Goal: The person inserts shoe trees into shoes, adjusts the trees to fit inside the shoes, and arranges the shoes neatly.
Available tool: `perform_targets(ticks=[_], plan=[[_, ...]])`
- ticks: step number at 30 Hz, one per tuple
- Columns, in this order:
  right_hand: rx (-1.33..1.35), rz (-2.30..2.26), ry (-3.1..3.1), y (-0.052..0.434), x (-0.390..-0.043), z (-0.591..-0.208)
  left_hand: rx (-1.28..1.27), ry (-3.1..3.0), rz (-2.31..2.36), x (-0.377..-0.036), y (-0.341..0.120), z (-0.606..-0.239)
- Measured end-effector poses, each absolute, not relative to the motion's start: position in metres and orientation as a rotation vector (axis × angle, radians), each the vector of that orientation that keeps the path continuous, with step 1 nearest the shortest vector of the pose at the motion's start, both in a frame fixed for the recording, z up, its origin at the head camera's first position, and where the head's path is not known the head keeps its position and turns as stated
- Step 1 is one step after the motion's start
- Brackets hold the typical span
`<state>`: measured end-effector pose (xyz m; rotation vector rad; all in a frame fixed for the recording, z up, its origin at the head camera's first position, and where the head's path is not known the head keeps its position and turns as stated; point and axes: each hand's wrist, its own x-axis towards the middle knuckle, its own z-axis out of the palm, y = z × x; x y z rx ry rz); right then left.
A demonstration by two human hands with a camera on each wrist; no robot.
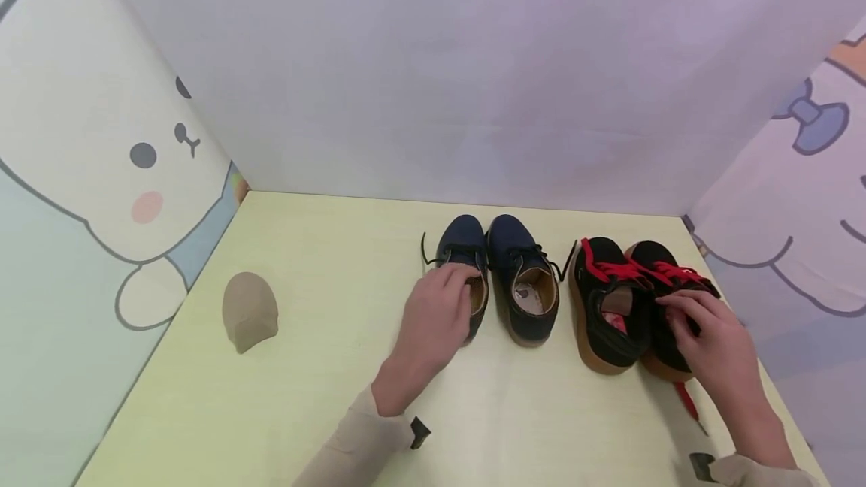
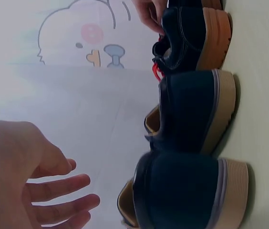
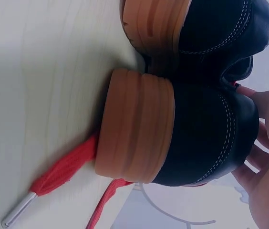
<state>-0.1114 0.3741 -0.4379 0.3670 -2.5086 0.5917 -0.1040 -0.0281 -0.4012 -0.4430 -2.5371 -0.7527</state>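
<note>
Over the heel opening of the left navy shoe [image 1: 462,231] is my left hand [image 1: 436,307]. In the left wrist view its fingers [image 2: 60,188] are spread and apart from the shoe. The other navy shoe [image 1: 510,239] stands right beside it, with dark laces. My right hand [image 1: 717,340] is at the opening of the right black shoe [image 3: 196,133], which has red laces and a brown sole. Its thumb reaches the shoe's collar; the other fingertips are hidden behind the heel, so I cannot tell whether they grip. The left black shoe [image 1: 612,340] stands alongside.
A beige rounded piece [image 1: 250,310] lies on the left of the pale tabletop [image 1: 325,246]. A red lace [image 1: 686,400] trails from under the right black shoe. A white back wall [image 1: 440,96] and cartoon-printed side panels [image 1: 81,194] enclose the table.
</note>
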Motion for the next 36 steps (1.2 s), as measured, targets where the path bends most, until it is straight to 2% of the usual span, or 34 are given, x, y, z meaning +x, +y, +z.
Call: perform_targets(ticks=[36], plan=[[0.329,0.661,-2.397,0.393,-0.111,-0.437,-0.017,-2.477,-0.615,-0.067,-0.173,-0.421]])
